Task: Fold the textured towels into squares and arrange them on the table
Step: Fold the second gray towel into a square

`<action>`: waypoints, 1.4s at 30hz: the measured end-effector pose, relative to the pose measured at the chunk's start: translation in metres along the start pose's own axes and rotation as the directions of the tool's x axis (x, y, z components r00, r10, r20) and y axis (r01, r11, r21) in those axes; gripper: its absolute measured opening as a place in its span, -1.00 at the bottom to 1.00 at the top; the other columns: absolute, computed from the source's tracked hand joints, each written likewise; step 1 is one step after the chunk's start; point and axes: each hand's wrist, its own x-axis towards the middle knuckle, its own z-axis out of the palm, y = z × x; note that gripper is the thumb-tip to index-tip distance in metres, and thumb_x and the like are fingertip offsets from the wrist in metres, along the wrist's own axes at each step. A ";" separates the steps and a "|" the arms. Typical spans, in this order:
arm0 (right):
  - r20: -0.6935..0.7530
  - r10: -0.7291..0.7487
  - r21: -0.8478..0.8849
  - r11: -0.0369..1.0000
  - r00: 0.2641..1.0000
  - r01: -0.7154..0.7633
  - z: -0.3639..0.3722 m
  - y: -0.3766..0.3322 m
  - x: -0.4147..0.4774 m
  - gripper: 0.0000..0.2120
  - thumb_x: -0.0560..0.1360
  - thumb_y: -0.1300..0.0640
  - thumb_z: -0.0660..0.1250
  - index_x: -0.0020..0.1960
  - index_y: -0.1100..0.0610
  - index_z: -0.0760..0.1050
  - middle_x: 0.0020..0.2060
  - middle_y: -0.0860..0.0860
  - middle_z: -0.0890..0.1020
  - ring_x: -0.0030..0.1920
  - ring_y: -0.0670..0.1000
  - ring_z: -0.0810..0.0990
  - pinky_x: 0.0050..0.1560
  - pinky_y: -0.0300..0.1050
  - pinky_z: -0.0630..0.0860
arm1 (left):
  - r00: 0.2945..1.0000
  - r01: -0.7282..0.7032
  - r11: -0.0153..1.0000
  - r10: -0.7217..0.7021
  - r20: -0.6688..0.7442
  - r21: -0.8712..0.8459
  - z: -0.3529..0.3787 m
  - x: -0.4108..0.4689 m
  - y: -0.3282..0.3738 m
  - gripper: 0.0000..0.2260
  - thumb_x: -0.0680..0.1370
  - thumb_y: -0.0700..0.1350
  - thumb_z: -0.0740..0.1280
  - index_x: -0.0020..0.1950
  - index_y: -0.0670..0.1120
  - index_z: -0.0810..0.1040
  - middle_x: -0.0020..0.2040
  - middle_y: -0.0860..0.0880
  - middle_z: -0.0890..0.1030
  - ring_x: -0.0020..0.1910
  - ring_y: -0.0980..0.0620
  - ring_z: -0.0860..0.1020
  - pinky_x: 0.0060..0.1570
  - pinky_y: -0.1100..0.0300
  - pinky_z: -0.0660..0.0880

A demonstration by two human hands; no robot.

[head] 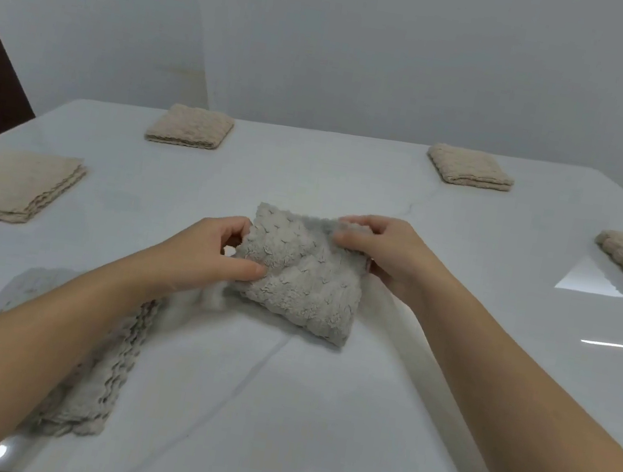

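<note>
Under my left forearm lies a loose pile of grey textured towels (94, 385). At the middle of the glossy white marble table (316, 400), my left hand (197, 250) pinches the near-left edge of a folded grey bobbly towel square (302, 283); my right hand (385, 251) pinches its far right corner.

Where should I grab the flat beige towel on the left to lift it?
Take the flat beige folded towel by its right edge, where the wavy layers show stacked. Come in from the right, sliding underneath along the glossy white table with your thumb on top, so all layers probably lift together. It lies flat, leaving nothing to pinch from above.
</note>
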 end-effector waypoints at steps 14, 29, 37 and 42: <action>0.415 -0.221 0.001 0.970 0.882 0.243 0.024 0.020 -0.116 -0.68 0.42 0.38 0.43 0.10 0.08 0.59 -0.10 -0.09 0.63 -0.08 -0.12 0.60 -0.05 -0.24 0.53 | 0.924 -0.378 0.850 0.320 0.211 0.367 0.022 -0.089 -0.024 -0.70 0.45 0.06 0.45 0.08 -0.09 0.59 0.01 0.07 0.65 0.02 0.10 0.63 -0.07 0.04 0.57; 0.750 -0.253 -0.619 0.059 0.611 0.783 0.007 0.070 -0.143 -0.20 0.49 -0.18 0.30 0.57 0.05 0.03 0.57 0.01 0.06 0.56 0.00 -0.02 0.54 0.01 -0.02 | 0.796 -0.604 0.507 0.423 0.433 0.615 0.029 -0.113 -0.033 -0.49 0.62 0.22 0.01 0.56 0.13 0.11 0.56 0.15 0.11 0.52 0.22 0.09 0.48 0.20 0.14; 0.138 -0.142 -0.322 0.929 0.980 0.180 0.020 0.022 -0.107 -0.65 0.53 -0.07 0.25 -0.06 0.23 0.58 -0.19 0.00 0.68 -0.20 -0.05 0.65 -0.13 -0.01 0.59 | 0.985 0.071 0.975 -0.034 -0.172 0.209 0.030 -0.069 0.009 -0.29 0.45 0.40 0.11 -0.11 -0.29 0.55 -0.12 -0.23 0.64 -0.12 -0.20 0.61 -0.04 -0.13 0.55; -0.124 -0.025 -0.368 0.930 0.992 -0.023 0.029 0.017 -0.054 -0.59 0.59 -0.04 0.18 -0.12 0.32 0.50 -0.19 0.19 0.65 -0.17 0.17 0.65 -0.16 0.05 0.62 | 0.943 0.211 0.947 -0.133 -0.304 0.240 0.035 -0.024 0.022 -0.60 0.63 0.10 0.12 -0.17 -0.18 0.49 -0.21 -0.13 0.59 -0.27 -0.08 0.59 -0.37 0.19 0.45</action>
